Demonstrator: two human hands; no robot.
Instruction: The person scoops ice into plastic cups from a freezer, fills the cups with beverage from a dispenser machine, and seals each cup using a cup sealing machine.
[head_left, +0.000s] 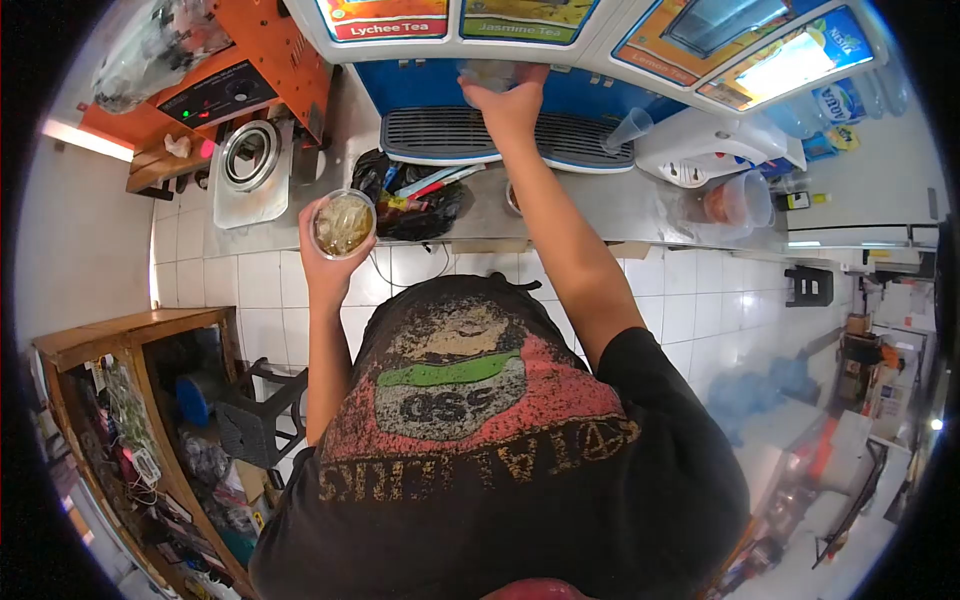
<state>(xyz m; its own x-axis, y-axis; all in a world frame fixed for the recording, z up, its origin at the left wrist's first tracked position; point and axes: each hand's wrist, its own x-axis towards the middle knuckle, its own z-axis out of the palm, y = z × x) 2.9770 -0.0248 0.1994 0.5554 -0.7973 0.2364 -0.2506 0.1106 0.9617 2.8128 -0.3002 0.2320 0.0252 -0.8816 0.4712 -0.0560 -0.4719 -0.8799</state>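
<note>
My left hand [323, 272] is closed around a clear plastic cup [343, 224], which appears to hold ice and a pale yellowish drink. It is held near the counter's front edge, by a black plastic bag [425, 212]. Stretched forward, my right hand [510, 108] grips a clear plastic cup [490, 72] under the front of the drink dispenser [460, 48], above its grey slotted drip tray [440, 132]. The dispenser's upper edge and my fingers hide part of that second cup. Labels above read Lychee Tea and Jasmine Tea.
An orange machine [235, 80] with a dial and a metal cup-shaped ring [250, 155] stand at the left. On the right are a tilted clear cup [628, 130], a white appliance [700, 150] and a clear pitcher [740, 203]. A black stool [262, 415] stands below left.
</note>
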